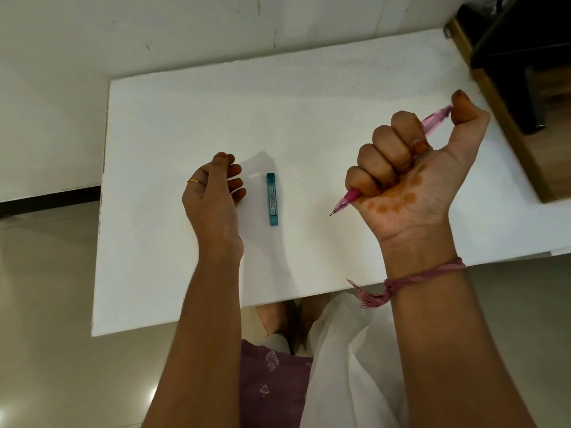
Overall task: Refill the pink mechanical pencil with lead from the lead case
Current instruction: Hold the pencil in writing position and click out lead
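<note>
My right hand (411, 174) is raised above the white table (173, 125), palm toward me, with its fingers wrapped in a fist around the pink mechanical pencil (347, 200). The pencil's tip points down-left and my thumb presses on its back end at the upper right. A slim teal lead case (272, 199) lies flat on the table, lengthwise away from me, between my hands. My left hand (213, 193) hovers just left of the case with its fingers loosely curled, holding nothing and not touching the case.
A wooden cabinet edge (506, 125) with a dark object (525, 50) on it stands at the table's right rear. A white wall (185, 26) runs behind the table. Glossy tiled floor (46, 335) lies to the left, and my clothing is below the front edge.
</note>
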